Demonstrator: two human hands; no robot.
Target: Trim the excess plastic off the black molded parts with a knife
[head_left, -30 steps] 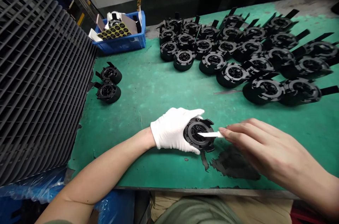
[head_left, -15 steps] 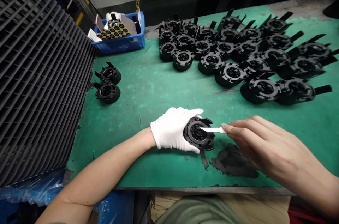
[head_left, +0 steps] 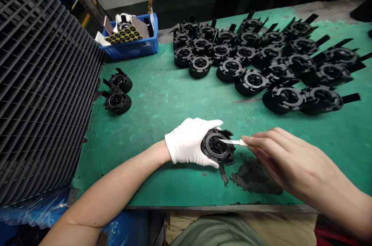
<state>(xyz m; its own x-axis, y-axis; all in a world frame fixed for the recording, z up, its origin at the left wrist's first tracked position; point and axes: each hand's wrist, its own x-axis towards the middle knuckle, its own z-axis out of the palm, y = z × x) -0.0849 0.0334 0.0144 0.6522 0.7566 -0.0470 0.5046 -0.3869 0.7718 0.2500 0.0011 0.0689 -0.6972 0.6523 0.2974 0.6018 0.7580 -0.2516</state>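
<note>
One black round part (head_left: 216,152) gripped, one white blade (head_left: 232,142) over its face

Gloved in white, the left hand (head_left: 190,141) is curled around the black round part, gripping its near and far edges; the part sits at the glove's fingers, between both hands. The bare right hand (head_left: 276,157) pinches the white blade, which points leftward from the fingertips, its tip above the part's recessed centre; whether it touches cannot be told. Beyond the right hand, many similar parts (head_left: 271,53) stand crowded on the green mat (head_left: 162,95). Beyond the left hand and to its left are two more parts (head_left: 117,101), with a blue bin (head_left: 136,47) farther off.
</note>
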